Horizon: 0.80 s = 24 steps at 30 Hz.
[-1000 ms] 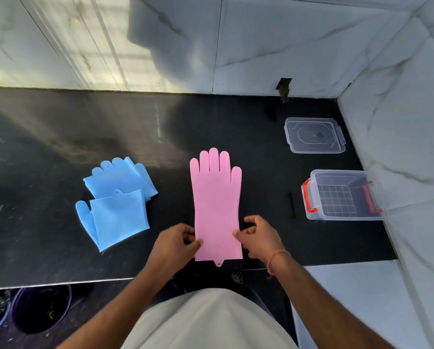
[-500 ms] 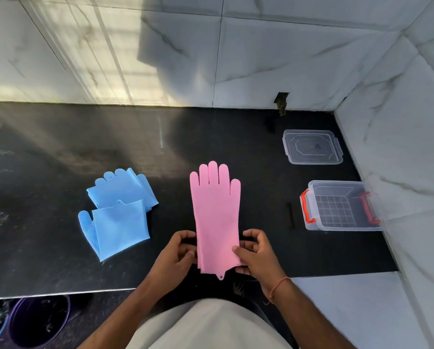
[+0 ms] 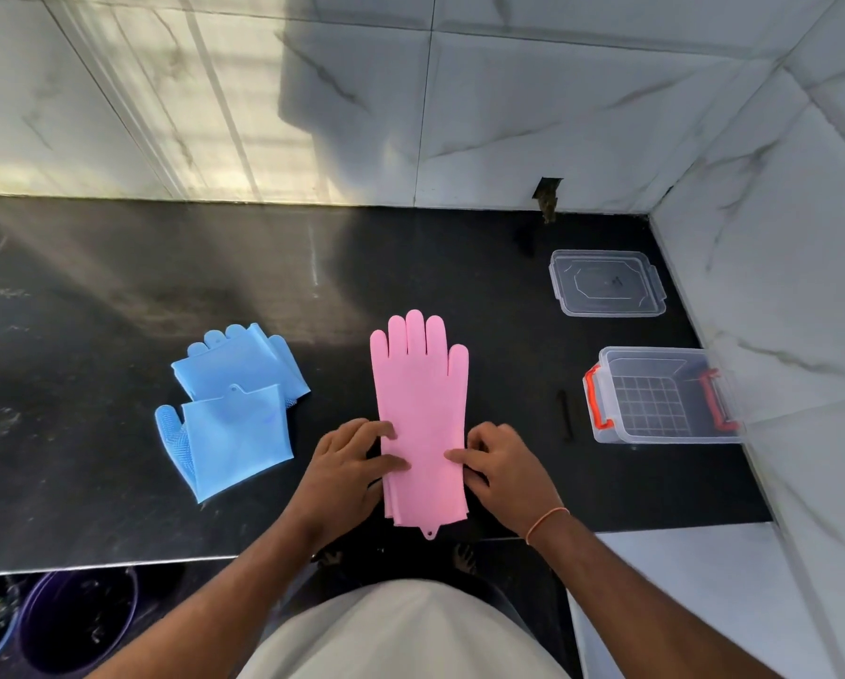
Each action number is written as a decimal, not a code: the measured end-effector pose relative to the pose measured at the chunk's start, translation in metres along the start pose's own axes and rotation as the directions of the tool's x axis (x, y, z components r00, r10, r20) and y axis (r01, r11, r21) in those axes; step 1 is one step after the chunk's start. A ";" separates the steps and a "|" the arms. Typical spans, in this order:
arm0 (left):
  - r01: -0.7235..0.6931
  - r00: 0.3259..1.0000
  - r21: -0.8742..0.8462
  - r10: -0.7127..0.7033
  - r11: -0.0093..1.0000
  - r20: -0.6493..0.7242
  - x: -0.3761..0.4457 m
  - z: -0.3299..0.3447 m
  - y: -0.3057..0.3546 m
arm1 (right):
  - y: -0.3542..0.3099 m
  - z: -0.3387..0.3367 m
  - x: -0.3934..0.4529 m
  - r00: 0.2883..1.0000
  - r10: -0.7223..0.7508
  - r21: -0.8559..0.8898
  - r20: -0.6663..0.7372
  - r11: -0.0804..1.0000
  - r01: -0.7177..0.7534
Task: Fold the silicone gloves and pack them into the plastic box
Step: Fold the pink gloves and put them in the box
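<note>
Black stone counter [image 3: 116,286] bearing flat pink silicone gloves [image 3: 420,409]; left hand [image 3: 347,463] and right hand [image 3: 503,465] pinching cuff edges; clear plastic box [image 3: 665,394] to gloves' right.

No readable text, labels, brands, numbers or signs anywhere in view.
</note>
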<state>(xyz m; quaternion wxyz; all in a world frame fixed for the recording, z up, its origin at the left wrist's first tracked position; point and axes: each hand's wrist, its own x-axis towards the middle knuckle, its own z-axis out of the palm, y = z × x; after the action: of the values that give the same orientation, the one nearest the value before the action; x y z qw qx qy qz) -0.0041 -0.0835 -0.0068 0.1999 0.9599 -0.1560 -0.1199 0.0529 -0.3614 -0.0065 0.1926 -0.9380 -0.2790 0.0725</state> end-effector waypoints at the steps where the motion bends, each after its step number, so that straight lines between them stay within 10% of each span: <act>1: -0.030 0.999 0.030 0.031 0.999 -0.020 0.006 0.005 -0.005 | 0.001 0.000 -0.001 0.999 -0.028 -0.021 -0.034 0.999 0.027; 9: -0.240 0.968 -0.178 0.249 0.954 0.028 -0.019 0.015 -0.018 | -0.003 0.011 -0.032 0.996 -0.084 0.173 0.032 0.982 0.077; 14: 0.019 0.994 -0.433 -0.064 0.901 -0.090 -0.005 -0.003 -0.013 | -0.010 0.005 -0.012 0.993 0.109 0.253 0.034 0.961 -0.114; 24: 0.405 0.835 -0.503 -0.533 0.764 -0.138 0.060 -0.015 -0.012 | -0.013 -0.002 0.061 0.782 0.617 0.299 0.090 0.732 -0.612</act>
<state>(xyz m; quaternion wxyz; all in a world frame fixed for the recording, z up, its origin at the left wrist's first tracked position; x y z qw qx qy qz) 0.0587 -0.0889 -0.0079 0.4008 0.9009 0.1529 -0.0662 0.0976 -0.3183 -0.0010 0.3055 -0.9352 0.0628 0.1678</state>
